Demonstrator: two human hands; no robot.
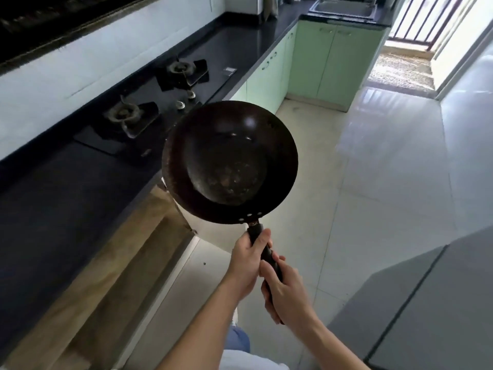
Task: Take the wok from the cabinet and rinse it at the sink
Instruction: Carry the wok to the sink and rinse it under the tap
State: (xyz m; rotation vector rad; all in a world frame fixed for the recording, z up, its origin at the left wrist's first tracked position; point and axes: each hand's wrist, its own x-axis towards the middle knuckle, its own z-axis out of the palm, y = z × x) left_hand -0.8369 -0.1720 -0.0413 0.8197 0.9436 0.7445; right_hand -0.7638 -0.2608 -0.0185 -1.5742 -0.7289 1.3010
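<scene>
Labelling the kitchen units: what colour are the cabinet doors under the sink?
Pale green cabinet doors, head view.

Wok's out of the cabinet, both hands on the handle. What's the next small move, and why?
Probably walk it forward along the counter toward the sink. The wok hangs over the floor beside the stove, left hand ahead of right hand on the handle, while the sink sits at the kitchen's far end.
</scene>
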